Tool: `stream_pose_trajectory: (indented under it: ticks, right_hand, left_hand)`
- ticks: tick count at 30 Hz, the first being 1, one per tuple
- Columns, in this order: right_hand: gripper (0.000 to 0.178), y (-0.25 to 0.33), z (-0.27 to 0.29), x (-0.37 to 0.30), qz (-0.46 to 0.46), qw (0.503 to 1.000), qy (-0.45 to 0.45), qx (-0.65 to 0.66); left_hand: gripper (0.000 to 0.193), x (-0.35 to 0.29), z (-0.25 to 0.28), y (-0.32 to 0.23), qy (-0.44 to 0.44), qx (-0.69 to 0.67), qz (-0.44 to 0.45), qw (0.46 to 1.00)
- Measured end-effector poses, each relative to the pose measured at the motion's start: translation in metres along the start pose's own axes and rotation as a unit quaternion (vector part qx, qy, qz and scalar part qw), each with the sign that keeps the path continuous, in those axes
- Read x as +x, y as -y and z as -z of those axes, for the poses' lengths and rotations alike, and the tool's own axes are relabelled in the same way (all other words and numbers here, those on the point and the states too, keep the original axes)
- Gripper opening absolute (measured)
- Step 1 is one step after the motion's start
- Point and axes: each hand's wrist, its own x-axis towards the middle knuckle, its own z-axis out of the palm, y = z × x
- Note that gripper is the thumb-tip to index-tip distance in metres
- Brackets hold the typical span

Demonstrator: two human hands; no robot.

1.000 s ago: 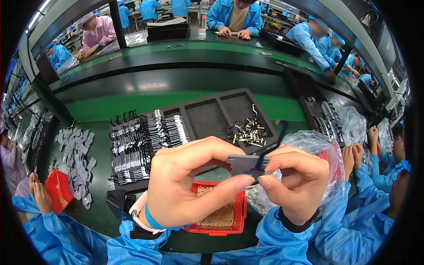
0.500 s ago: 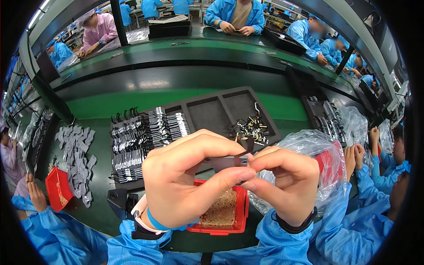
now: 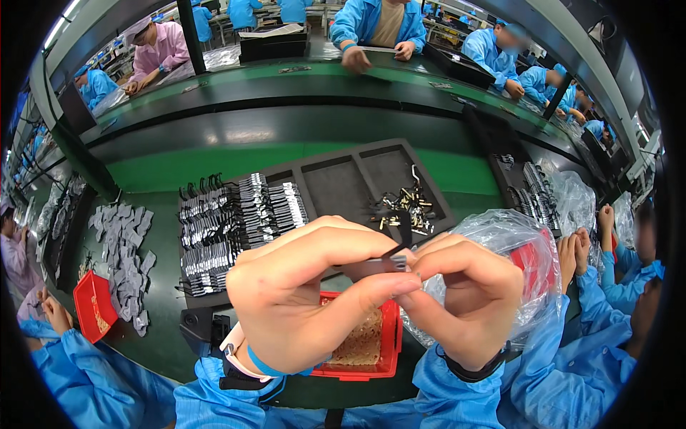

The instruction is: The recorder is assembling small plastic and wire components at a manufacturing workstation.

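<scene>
My left hand holds a small flat grey part between thumb and forefinger. A dark thin strip rises from its right end. The fingertips of my right hand are pinched at that same end, touching the left thumb; they hide part of the piece. Below the hands sits a red bin with small tan bits in it. Beyond them lies a black compartment tray, holding rows of silver-and-black parts at left and a loose heap of brass and black pieces at right.
Grey flat pieces are piled at left beside another red bin. A clear plastic bag lies at right, near a second black tray. Co-workers' hands are close on the right, others on the left.
The grey part has tilted a little in my fingers and the dark strip now stands more upright. Across the bench, a co-worker's hand has moved left, blurred.
</scene>
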Motion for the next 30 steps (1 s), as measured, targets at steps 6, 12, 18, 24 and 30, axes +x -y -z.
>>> stream_pose_trajectory:
  ticks: [6,12,18,24,30]
  right_hand:
    - [0.025,-0.003,-0.008,0.002,0.009,1.0,-0.006,-0.016]
    - [0.022,-0.005,-0.009,-0.001,0.029,0.986,-0.067,0.149]
    - [0.021,-0.009,-0.003,0.001,0.133,0.976,-0.095,0.141]
    - [0.021,-0.009,-0.001,0.003,0.145,0.985,-0.079,0.054]
    - [0.034,-0.015,-0.004,0.002,0.16,0.979,-0.097,0.076]
  left_hand:
    - [0.023,0.0,-0.006,0.008,-0.048,-0.115,-0.002,0.992]
    - [0.033,0.002,-0.007,0.019,-0.049,-0.183,-0.037,0.981]
    - [0.038,0.012,0.009,0.027,0.025,-0.017,-0.162,0.986]
    - [0.025,0.014,0.009,0.016,0.066,0.131,-0.294,0.944]
    - [0.02,0.008,0.004,0.012,0.066,0.153,-0.26,0.951]
